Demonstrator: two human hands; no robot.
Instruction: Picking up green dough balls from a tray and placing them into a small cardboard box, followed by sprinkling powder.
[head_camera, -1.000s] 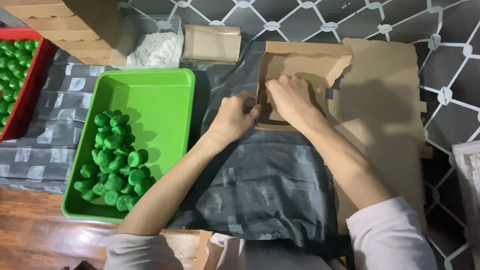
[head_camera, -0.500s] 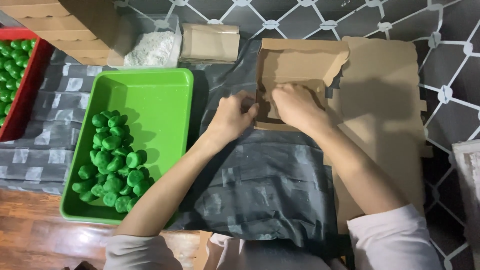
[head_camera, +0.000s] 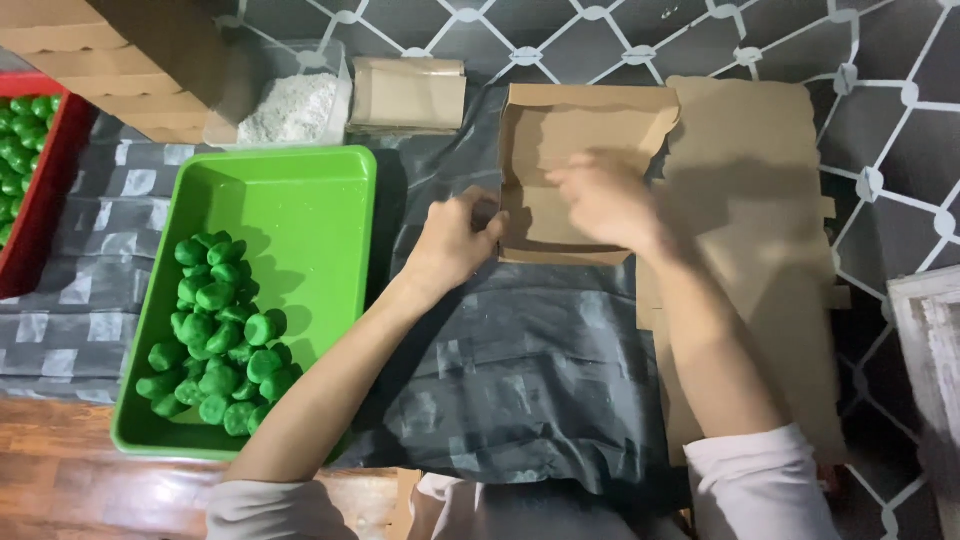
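A half-folded brown cardboard box (head_camera: 585, 160) lies just right of the green tray (head_camera: 300, 210). The left hand (head_camera: 455, 240) pinches its near-left flap; the right hand (head_camera: 605, 200), blurred, hovers over it, grip unclear.

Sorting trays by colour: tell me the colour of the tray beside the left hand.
Bright green, in the head view: the tray left of the left hand.

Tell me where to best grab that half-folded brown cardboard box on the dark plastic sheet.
Probably by its upright left wall, coming from the left: the half-folded brown cardboard box has thin raised side flaps that pinch easily, and the left hand already touches that edge. The blurred right hand is over its floor.
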